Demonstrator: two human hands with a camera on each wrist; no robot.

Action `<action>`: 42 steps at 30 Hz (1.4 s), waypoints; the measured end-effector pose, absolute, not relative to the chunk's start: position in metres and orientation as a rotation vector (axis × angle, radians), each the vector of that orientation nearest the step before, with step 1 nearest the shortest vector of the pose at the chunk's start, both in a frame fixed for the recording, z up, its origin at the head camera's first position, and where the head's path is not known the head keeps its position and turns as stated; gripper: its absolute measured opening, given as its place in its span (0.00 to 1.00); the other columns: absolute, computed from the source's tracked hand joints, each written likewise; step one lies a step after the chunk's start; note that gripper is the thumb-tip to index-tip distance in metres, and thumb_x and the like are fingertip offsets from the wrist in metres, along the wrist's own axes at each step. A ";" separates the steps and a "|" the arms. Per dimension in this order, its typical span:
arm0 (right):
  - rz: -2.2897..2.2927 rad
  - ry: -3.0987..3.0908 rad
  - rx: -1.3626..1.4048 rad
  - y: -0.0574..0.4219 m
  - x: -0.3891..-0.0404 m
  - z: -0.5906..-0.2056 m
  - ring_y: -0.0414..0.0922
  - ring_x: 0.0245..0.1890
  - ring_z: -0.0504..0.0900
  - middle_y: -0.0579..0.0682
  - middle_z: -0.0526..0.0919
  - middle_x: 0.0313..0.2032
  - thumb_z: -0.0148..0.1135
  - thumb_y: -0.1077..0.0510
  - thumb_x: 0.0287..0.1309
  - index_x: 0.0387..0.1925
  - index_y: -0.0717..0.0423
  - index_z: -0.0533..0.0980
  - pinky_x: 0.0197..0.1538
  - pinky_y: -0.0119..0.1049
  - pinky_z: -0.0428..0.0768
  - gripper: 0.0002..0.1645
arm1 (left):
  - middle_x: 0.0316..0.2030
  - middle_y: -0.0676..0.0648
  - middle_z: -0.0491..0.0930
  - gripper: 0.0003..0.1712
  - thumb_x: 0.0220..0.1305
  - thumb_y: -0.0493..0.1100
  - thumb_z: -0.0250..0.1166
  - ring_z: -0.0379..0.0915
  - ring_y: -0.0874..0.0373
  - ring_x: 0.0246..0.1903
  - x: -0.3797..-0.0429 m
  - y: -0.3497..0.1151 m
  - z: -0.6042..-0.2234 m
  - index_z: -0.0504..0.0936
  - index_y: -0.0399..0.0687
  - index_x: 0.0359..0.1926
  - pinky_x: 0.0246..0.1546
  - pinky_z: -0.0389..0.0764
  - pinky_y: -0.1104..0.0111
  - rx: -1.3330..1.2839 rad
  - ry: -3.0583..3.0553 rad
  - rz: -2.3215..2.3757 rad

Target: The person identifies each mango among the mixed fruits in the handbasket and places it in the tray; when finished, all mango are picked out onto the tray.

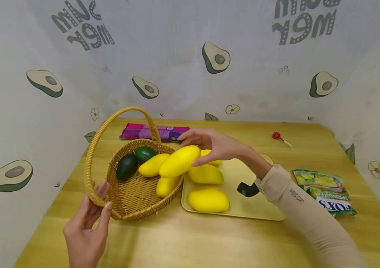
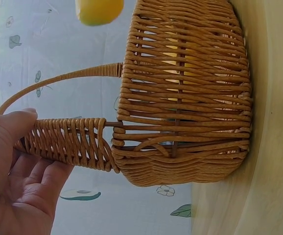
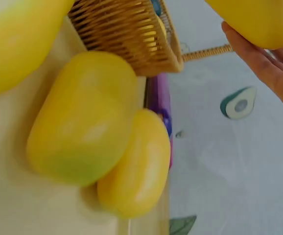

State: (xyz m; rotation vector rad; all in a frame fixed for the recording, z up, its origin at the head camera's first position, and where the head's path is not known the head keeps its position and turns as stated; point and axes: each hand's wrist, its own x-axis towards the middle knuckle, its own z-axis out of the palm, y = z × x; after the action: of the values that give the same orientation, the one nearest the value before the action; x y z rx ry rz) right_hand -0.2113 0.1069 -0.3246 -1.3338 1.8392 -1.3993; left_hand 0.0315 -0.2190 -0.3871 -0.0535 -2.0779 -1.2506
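Wood-grain table point(image 1: 163, 242), avocado-print sheeting point(image 1: 176, 100) behind. Right hand point(image 1: 220, 145) grips yellow mango point(image 1: 180, 162) raised over right side of wicker basket point(image 1: 143, 213), near tray point(image 1: 233, 175) bearing other mangoes point(image 1: 208, 201). Left hand point(image 1: 89, 227) pinches basket handle point(image 1: 90, 167) low down. Mango looks firm, smooth, maybe slippery, probably light; likely holds best across thick middle, fingers opposite thumb.

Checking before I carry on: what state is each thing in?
Left hand: holding basket handle
Right hand: gripping raised mango
Basket: standing, holding two mangoes, two green fruits
Tray: flat, bearing three mangoes
Dark object: on tray, partly hidden
Purple packet: lying flat, seal unclear
Green packet: lying flat, seal unclear
Lollipop: lying on its side
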 end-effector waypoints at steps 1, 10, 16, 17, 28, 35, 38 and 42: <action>-1.401 1.860 -1.332 0.113 -0.210 -0.325 0.55 0.65 0.81 0.64 0.79 0.67 0.77 0.69 0.62 0.74 0.65 0.70 0.68 0.48 0.85 0.41 | 0.65 0.38 0.84 0.48 0.61 0.13 0.66 0.84 0.60 0.62 0.032 -0.219 -0.387 0.71 0.46 0.79 0.55 0.86 0.75 -0.061 -2.070 -1.248; -1.416 1.978 -1.343 0.166 -0.205 -0.342 0.51 0.56 0.82 0.64 0.76 0.66 0.72 0.72 0.65 0.73 0.70 0.72 0.62 0.40 0.89 0.37 | 0.65 0.35 0.82 0.49 0.61 0.12 0.65 0.83 0.60 0.63 0.033 -0.222 -0.386 0.70 0.44 0.80 0.57 0.84 0.74 -0.072 -2.080 -1.248; -1.446 2.090 -1.241 0.199 -0.201 -0.357 0.47 0.54 0.83 0.64 0.78 0.64 0.71 0.72 0.66 0.70 0.69 0.73 0.60 0.35 0.88 0.33 | 0.66 0.37 0.82 0.49 0.61 0.13 0.66 0.83 0.62 0.62 0.033 -0.221 -0.386 0.69 0.46 0.80 0.56 0.84 0.76 -0.032 -2.106 -1.242; -1.444 2.110 -1.221 0.204 -0.200 -0.359 0.46 0.54 0.84 0.64 0.79 0.64 0.71 0.72 0.65 0.70 0.69 0.73 0.61 0.34 0.88 0.33 | 0.66 0.37 0.82 0.49 0.62 0.13 0.66 0.83 0.63 0.62 0.033 -0.220 -0.386 0.69 0.46 0.80 0.56 0.84 0.76 -0.027 -2.111 -1.242; -1.423 2.255 -1.237 0.246 -0.203 -0.379 0.35 0.64 0.80 0.63 0.79 0.68 0.74 0.77 0.58 0.72 0.70 0.72 0.69 0.24 0.78 0.40 | 0.66 0.37 0.82 0.47 0.63 0.14 0.66 0.83 0.63 0.62 0.034 -0.219 -0.384 0.70 0.45 0.80 0.56 0.84 0.76 0.018 -2.124 -1.238; -1.431 2.290 -1.267 0.261 -0.202 -0.390 0.31 0.67 0.73 0.62 0.73 0.71 0.69 0.84 0.55 0.73 0.76 0.68 0.70 0.20 0.74 0.43 | 0.67 0.38 0.82 0.48 0.63 0.14 0.65 0.83 0.63 0.62 0.034 -0.220 -0.385 0.69 0.45 0.80 0.56 0.84 0.76 0.020 -2.117 -1.246; -1.365 2.384 -1.211 0.264 -0.203 -0.393 0.32 0.65 0.73 0.68 0.73 0.69 0.72 0.83 0.54 0.72 0.75 0.69 0.67 0.18 0.75 0.43 | 0.67 0.39 0.82 0.47 0.64 0.14 0.65 0.83 0.62 0.62 0.033 -0.220 -0.385 0.69 0.45 0.80 0.56 0.84 0.75 0.020 -2.113 -1.254; -1.231 2.532 -1.121 0.266 -0.202 -0.395 0.48 0.64 0.77 0.69 0.75 0.67 0.77 0.79 0.53 0.71 0.72 0.73 0.62 0.21 0.80 0.43 | 0.66 0.38 0.82 0.47 0.63 0.14 0.65 0.83 0.62 0.62 0.031 -0.219 -0.385 0.69 0.45 0.80 0.55 0.84 0.76 0.003 -2.117 -1.240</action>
State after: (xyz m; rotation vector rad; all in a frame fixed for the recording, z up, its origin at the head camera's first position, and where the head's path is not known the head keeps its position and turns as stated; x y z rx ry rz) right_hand -0.2016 0.2663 -0.3952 -1.1206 2.5316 -1.2309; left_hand 0.0311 -0.2191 -0.3853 0.0026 -2.1174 -1.2403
